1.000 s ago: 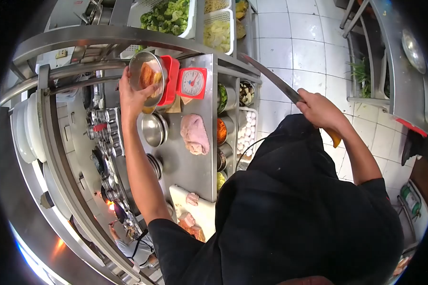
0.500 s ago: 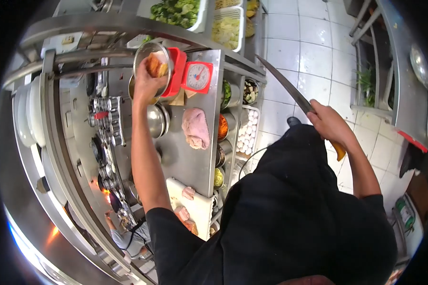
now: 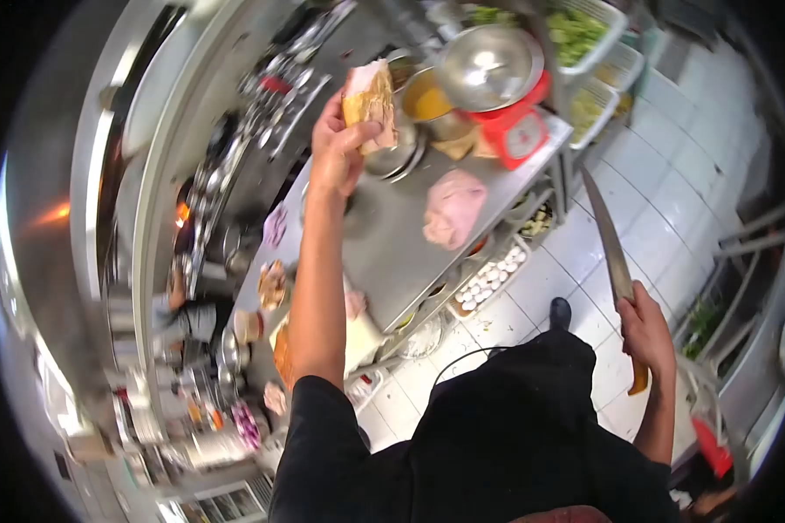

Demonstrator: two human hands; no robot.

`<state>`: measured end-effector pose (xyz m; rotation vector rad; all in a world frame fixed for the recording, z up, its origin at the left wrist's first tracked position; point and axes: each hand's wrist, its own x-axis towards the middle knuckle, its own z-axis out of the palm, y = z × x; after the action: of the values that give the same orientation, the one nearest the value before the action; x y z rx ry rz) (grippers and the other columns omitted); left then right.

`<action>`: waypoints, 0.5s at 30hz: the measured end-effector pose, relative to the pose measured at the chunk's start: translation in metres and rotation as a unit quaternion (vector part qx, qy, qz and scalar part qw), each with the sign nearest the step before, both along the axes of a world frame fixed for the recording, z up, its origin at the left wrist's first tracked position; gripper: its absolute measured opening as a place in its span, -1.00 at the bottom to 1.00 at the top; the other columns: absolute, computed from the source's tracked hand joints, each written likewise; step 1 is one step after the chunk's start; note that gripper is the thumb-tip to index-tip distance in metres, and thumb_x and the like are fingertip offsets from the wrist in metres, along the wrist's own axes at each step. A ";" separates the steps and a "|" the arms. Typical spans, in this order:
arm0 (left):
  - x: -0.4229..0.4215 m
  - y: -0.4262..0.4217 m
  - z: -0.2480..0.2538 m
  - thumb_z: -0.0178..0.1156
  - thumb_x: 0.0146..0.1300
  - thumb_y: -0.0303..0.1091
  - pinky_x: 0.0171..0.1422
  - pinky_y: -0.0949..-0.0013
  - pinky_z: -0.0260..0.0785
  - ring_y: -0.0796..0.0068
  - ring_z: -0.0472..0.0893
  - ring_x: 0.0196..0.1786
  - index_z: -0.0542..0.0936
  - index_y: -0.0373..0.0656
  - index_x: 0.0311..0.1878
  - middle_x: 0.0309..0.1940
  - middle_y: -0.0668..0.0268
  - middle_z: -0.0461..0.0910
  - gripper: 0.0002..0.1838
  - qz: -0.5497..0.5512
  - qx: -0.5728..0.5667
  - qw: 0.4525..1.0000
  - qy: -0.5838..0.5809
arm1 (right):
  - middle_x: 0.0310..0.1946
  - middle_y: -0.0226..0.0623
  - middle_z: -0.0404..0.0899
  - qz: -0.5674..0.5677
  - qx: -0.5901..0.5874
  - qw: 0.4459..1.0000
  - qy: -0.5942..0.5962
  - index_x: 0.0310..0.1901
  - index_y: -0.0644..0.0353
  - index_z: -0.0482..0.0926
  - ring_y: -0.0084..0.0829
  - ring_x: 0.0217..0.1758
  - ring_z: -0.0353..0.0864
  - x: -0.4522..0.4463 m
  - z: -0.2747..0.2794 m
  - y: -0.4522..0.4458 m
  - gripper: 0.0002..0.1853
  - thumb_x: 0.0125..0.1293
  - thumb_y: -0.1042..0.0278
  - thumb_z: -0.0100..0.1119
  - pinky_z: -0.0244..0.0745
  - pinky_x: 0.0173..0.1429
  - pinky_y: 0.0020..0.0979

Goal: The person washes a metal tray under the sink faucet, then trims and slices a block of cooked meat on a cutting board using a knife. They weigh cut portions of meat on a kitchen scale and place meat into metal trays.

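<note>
My left hand (image 3: 336,152) is raised over the steel counter (image 3: 384,261), its fingers closed round a chunk of meat (image 3: 372,100) with a golden-brown outside and a pale cut face. In my right hand (image 3: 645,327), off to the right over the floor, is a long knife (image 3: 609,240) with a yellow handle, blade pointing away from me. A steel bowl (image 3: 490,70) sits on a red kitchen scale (image 3: 516,139) at the counter's far end. Nearer lies a pale pink piece of raw meat (image 3: 453,209). My left forearm partly hides a white cutting board (image 3: 360,340).
Beside the bowl stands a pot of yellow-orange liquid (image 3: 429,98). A tray of eggs (image 3: 490,279) is below the counter edge. White baskets of greens (image 3: 580,35) are at the far end. Another person (image 3: 192,318) works beyond the counter, near a flame (image 3: 182,213).
My left hand has lifted the chunk of meat out of the bowl on the scale and brought it left. The view has turned; my right hand still holds the knife, now lower.
</note>
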<state>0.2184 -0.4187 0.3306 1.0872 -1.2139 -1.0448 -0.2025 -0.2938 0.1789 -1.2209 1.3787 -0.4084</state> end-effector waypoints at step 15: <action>0.168 0.371 -0.106 0.43 -0.18 -0.51 0.25 0.33 0.40 0.38 0.54 0.11 0.31 -0.37 0.31 0.09 0.23 0.50 -0.12 0.212 0.134 0.968 -0.005 | -0.51 0.10 0.51 0.308 -0.112 0.942 0.078 -0.12 0.26 0.35 0.15 -0.43 0.52 0.208 0.026 0.132 -0.83 0.40 0.34 -0.02 0.35 -0.35 -0.03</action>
<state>0.3867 -0.0473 0.2246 1.4866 -0.8065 -0.8827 0.0056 -0.1618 0.2045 -1.8238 1.0194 -0.0233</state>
